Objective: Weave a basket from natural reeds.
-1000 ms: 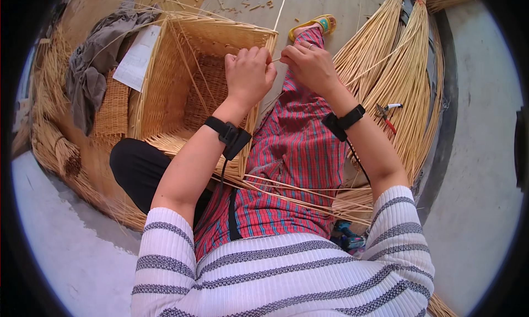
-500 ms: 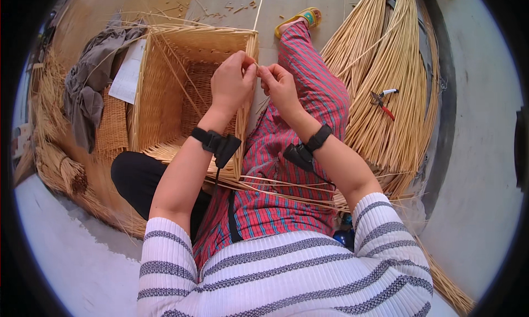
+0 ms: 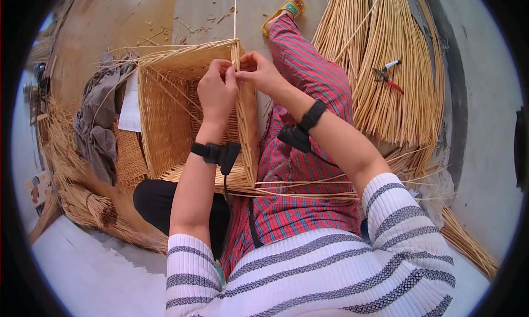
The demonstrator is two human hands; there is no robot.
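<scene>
A rectangular wicker basket (image 3: 168, 105) leans by my legs with its opening toward me. My left hand (image 3: 216, 94) is over its right rim, fingers closed in a pinch on a pale wicker strand. My right hand (image 3: 262, 73) meets it from the outer side of the rim, thumb and fingers pinched at the same spot. The fingertips nearly touch, and they partly hide the strand. From the basket's far right corner a long thin wicker rod (image 3: 235, 14) stretches away. Several loose rod ends (image 3: 308, 191) jut right from the near edge across my lap.
Large bundles of wicker rods (image 3: 394, 96) lie on the right, with red-and-white-handled pruning shears (image 3: 388, 77) on top. Left of the basket are a grey cloth (image 3: 99, 118), a white paper sheet (image 3: 130, 107) and a woven panel (image 3: 129, 157). Short offcuts (image 3: 212, 19) litter the far floor.
The basket and both hands appear lower and slightly left in view. My right hand has moved closer over the rim, with its forearm stretched further left.
</scene>
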